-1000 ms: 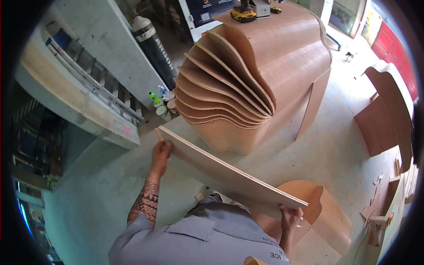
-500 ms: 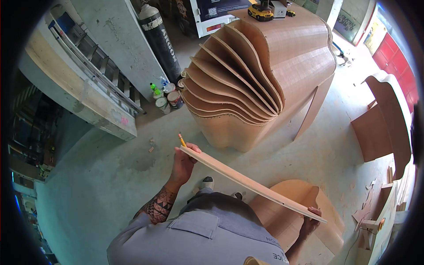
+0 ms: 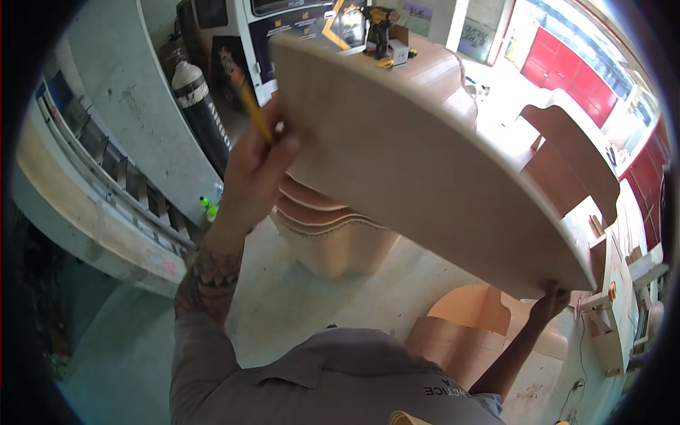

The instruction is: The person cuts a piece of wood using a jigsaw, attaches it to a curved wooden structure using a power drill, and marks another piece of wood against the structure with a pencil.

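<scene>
A curved plywood panel (image 3: 425,170) is raised in front of me, its broad face toward me and its far edge bowed. My left hand (image 3: 258,166) grips its left end, with a yellow pencil (image 3: 256,117) also held between the fingers, point hidden. At the lower right tip, my right hand (image 3: 549,301) is closed on the panel's edge, its fingers partly hidden. Behind the panel stands a wavy wooden structure (image 3: 336,248) with stacked ribs, mostly covered by the panel.
A cordless drill (image 3: 381,34) stands on the structure's top. A black gas cylinder (image 3: 200,113) and a ladder (image 3: 117,173) are at left. Curved wooden pieces (image 3: 453,343) lie on the floor at lower right; a wooden form (image 3: 577,156) stands further right.
Both hands have raised the panel and tilted it from edge-on to face-on. My left hand rose most, still with the pencil. The view has shifted up toward the room.
</scene>
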Tool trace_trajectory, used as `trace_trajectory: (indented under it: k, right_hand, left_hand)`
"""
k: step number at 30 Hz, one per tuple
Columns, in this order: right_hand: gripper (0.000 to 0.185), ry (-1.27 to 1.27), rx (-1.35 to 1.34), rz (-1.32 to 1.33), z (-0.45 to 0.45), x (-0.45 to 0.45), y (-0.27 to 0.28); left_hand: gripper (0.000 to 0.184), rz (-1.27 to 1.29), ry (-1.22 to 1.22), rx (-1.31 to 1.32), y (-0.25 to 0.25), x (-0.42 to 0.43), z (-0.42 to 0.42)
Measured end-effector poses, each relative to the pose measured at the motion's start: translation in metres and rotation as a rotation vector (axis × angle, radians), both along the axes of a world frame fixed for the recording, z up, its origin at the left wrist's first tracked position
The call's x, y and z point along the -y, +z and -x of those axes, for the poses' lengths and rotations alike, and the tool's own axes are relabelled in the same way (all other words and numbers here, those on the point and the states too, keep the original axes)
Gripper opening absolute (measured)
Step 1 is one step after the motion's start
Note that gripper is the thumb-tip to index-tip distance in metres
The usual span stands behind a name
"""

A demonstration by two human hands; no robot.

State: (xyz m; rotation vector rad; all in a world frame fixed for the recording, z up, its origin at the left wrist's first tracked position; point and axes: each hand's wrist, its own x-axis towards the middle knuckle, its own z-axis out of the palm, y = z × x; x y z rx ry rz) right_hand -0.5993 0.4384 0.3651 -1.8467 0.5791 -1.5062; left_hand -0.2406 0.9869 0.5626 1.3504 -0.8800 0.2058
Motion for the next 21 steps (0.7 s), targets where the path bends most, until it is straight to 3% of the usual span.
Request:
trace_trajectory:
  k: [3,7,9,10,13,14,21]
  right_hand:
    - [0.061,-0.108,0.205,0.104,-0.009,-0.007,0.066]
    - [0.058,-0.170,0.213,0.107,-0.021,-0.023,0.135]
    - [0.057,-0.154,0.224,0.091,-0.043,-0.021,0.152]
    - [0.057,-0.116,0.227,0.077,-0.053,-0.017,0.161]
    - [0.056,-0.271,0.044,0.090,-0.089,0.006,0.163]
    - [0.056,-0.275,0.057,0.087,-0.102,0.009,0.161]
    - [0.044,-0.093,-0.015,-0.032,-0.197,-0.008,0.143]
  left_hand:
    - [0.057,0.069,-0.167,0.171,0.060,0.040,-0.035]
    - [0.059,0.069,-0.238,0.256,0.115,0.100,-0.091]
    - [0.077,-0.013,-0.261,0.286,0.129,0.129,-0.128]
    - [0.058,-0.123,0.001,0.396,0.126,0.139,-0.124]
    - [0.057,-0.087,-0.021,0.302,0.115,0.177,-0.160]
    - [0.059,-0.186,0.056,0.259,0.112,0.183,-0.172]
    - [0.059,-0.190,0.041,0.215,0.040,0.213,-0.274]
